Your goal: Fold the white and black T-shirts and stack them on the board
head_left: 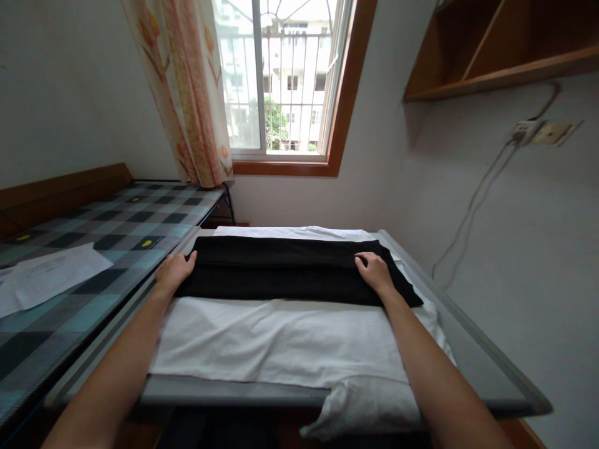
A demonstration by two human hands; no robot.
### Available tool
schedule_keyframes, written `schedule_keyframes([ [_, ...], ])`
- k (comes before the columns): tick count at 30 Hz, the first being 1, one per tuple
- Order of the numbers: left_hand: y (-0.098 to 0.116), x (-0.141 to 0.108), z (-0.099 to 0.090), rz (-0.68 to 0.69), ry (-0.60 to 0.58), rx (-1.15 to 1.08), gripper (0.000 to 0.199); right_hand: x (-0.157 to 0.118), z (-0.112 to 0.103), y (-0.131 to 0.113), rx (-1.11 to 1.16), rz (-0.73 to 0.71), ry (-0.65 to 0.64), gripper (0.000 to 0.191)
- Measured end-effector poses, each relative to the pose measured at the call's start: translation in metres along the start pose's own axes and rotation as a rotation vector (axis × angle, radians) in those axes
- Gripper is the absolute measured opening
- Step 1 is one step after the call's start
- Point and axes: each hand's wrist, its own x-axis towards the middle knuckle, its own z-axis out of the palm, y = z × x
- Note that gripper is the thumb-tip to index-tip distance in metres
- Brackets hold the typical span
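A folded black garment (281, 280), perhaps trousers, lies as a long flat strip across a white cloth (281, 340) on the grey table. At its left end, my left hand (175, 269) holds the edge, with thumb and fingers closed on it. Near the right end, my right hand (374, 269) rests on the black fabric, fingers curled and pinching at it; the fingertips are partly hidden. A lengthwise crease runs along the garment's middle. One corner of the white cloth (369, 405) hangs over the table's near edge.
The grey table (486, 362) has a raised rim and meets the wall on the right. To the left stands a bed with a checked cover (154, 218) and some papers (56, 274) on it. A curtained window (285, 93) is ahead; a wooden shelf (505, 81) hangs upper right, above cables (472, 206).
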Motion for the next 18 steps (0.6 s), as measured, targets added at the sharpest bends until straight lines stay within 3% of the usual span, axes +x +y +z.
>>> schedule_keyframes([
  [6,-0.009,0.013,0.011,0.022,-0.021,-0.083,0.058,0.001,0.003,0.004,0.049,0.017,-0.023,0.033],
  [18,-0.009,0.008,0.014,0.020,0.083,-0.102,0.047,0.004,0.006,0.013,0.142,0.005,-0.024,0.028],
])
